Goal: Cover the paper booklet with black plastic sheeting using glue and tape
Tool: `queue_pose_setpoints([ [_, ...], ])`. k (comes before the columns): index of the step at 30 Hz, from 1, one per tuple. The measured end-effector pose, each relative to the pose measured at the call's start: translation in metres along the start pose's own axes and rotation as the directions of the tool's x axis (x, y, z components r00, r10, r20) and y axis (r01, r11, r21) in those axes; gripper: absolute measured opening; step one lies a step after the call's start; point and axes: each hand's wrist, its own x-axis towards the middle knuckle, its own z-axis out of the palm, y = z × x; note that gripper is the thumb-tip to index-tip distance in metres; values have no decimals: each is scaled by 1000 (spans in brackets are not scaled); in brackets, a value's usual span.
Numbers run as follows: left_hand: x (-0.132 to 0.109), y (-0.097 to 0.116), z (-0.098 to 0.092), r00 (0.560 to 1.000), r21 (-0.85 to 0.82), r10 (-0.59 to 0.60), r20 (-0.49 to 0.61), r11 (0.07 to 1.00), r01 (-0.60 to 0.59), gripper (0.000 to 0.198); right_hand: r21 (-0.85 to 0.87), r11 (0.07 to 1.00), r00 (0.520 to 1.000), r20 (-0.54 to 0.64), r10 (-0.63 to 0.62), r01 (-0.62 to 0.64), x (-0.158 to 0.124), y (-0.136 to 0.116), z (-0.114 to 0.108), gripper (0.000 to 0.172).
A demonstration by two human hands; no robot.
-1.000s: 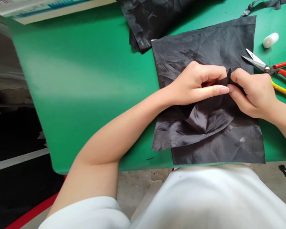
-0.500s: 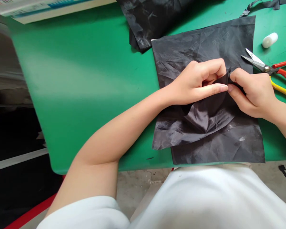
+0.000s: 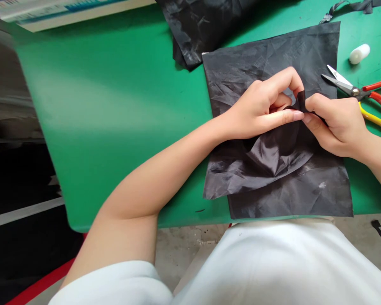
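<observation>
A sheet of thin black fabric (image 3: 273,159) is bunched up between my two hands, its lower edge hanging in folds. My left hand (image 3: 274,103) has its thumb stretched along the gathered cloth and its index finger arched above, gripping it. My right hand (image 3: 339,120) pinches the same gather from the right between thumb and bent index finger. The two thumb tips nearly meet there. Beneath lies more black fabric (image 3: 292,203), flat on the table; whether it is one piece with the raised part I cannot tell.
Scissors (image 3: 355,91) with red and yellow handles lie partly opened beside my right hand. Beyond them is a small white cylinder (image 3: 359,54). More black fabric (image 3: 203,29) and a dark strip (image 3: 365,6) lie at the back of the green table (image 3: 114,110); a white-and-blue box (image 3: 70,12) sits far left.
My left index finger has lifted and arched higher. A fold of the black fabric now stands up between the fingertips. My right hand has barely moved.
</observation>
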Motion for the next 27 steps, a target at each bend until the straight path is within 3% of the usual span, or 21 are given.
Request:
queue_pose_setpoints([
  [9,0,2,0,999,36,-11,-51,999,13,43,-44,993,987,-116,-112,108,3,-3,1,21],
  [13,-1,5,1,996,59,-21,-90,998,27,48,-56,996,994,-74,-75,71,4,-4,0,16],
  [18,0,4,0,995,48,-37,-88,998,41,51,-62,994,987,-127,-98,90,2,-2,1,20],
  [27,3,-4,-1,995,31,75,-67,997,-73,49,19,1000,1000,-22,1,0,0,0,-3,30],
])
